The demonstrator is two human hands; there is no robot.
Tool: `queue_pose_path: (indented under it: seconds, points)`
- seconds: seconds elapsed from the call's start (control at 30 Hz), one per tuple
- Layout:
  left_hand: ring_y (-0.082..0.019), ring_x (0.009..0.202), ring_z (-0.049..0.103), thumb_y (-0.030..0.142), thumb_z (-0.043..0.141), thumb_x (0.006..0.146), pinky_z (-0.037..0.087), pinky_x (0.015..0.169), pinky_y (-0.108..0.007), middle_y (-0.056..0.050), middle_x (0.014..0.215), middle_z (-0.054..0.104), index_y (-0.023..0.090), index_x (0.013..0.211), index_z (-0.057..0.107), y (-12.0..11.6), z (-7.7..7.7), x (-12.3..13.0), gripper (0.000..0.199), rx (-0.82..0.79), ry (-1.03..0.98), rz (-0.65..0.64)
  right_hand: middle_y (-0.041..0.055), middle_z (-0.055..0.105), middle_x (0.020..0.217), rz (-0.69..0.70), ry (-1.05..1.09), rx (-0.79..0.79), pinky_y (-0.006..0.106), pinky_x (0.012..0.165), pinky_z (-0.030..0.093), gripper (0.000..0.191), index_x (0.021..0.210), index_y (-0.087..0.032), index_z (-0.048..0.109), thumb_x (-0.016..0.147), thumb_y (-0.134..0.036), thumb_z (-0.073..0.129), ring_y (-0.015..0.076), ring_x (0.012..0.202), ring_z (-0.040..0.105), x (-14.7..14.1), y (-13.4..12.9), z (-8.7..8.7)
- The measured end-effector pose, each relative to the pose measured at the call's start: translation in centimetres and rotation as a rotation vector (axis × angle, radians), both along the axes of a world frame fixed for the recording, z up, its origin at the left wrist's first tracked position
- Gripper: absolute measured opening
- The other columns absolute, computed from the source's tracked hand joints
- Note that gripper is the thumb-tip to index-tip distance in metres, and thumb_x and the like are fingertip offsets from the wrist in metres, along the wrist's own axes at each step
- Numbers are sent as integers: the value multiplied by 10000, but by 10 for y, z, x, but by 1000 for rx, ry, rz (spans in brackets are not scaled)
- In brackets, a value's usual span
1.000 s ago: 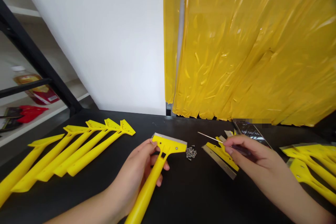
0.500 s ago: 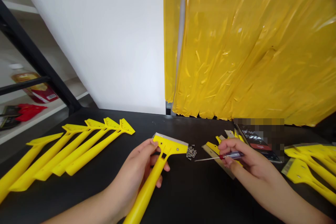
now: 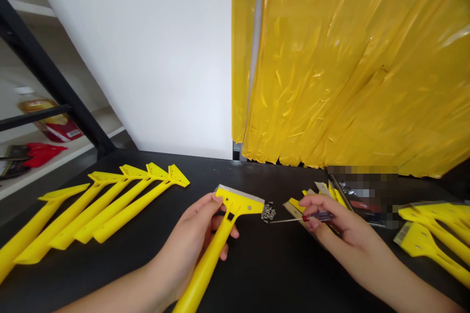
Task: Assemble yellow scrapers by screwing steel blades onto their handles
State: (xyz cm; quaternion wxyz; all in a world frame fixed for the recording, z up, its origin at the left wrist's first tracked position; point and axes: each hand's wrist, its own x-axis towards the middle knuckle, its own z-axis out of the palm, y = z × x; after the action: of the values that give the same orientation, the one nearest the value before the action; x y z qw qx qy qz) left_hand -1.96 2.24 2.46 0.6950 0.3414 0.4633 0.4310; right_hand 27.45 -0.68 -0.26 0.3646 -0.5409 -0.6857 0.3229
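Note:
My left hand (image 3: 203, 227) is closed round the neck of a yellow scraper (image 3: 211, 259), its thumb by the left corner of the head. A metal blade (image 3: 238, 192) edges that head, and a screw shows in its right hole. Between my right thumb and fingers is a small screwdriver (image 3: 317, 216) with a dark red and purple handle. Its thin shaft points left, the tip at the edge of a small pile of screws (image 3: 268, 212). My right hand (image 3: 330, 217) partly covers loose blades and yellow plates (image 3: 293, 204) behind it.
Several yellow scraper handles (image 3: 125, 195) lie in a row at the left of the black table (image 3: 253, 274). More scrapers with blades (image 3: 418, 239) lie at the right. Yellow plastic sheeting (image 3: 348, 68) and a white panel (image 3: 165, 58) stand behind. A bottle (image 3: 51, 115) sits on the left shelf.
My right hand has moved slightly left with the screwdriver, bringing its tip to the edge of the screw pile. My left hand keeps its hold on the scraper.

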Motion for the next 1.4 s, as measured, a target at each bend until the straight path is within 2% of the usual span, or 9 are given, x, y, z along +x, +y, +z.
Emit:
queue_pose_path:
  seconds: [0.3,0.5,0.77,1.13,1.23,1.4]
  points:
    - [-170,640,626,399,610,994,497,429,-231,-28,791,678,195,1085,592,0,0,0,224,12,16,-22,8,644,1253,15,-4,-18,453,1083,437,204,1272,-398,548,1072,-429,525,220,1159,609,2,-2,-1]
    - [-174,652,636,389,624,988,497,430,-233,-32,806,685,197,1094,597,1,-1,1,221,11,14,-12,-11,645,1246,4,-35,7,434,1087,448,192,1259,-420,561,1069,-408,535,206,1161,612,2,-2,-3]
    - [-194,655,628,396,626,979,497,422,-239,-39,742,684,199,1072,604,1,-3,-1,220,6,19,-5,-24,650,1250,9,-32,38,440,1075,473,221,1280,-442,543,1066,-386,540,212,1194,615,2,-2,-8]
    - [-184,646,635,372,629,980,501,420,-243,-37,805,687,200,1090,590,0,-3,0,208,4,11,3,11,634,1245,4,16,20,446,1076,507,193,1240,-393,584,1064,-444,523,211,1156,625,4,-5,-1]
    - [-182,663,643,387,623,988,503,428,-237,-33,803,682,200,1082,598,-1,-4,-1,211,16,10,-8,16,635,1237,-22,12,35,401,1037,536,187,1221,-379,602,1060,-442,533,202,1121,638,5,-6,1]
    - [-189,668,650,404,623,988,505,426,-237,-28,759,673,202,1022,601,-1,-4,-1,206,9,26,-17,31,665,1163,-66,-4,85,296,849,606,219,1226,-355,635,1039,-446,568,189,988,690,5,-9,3]
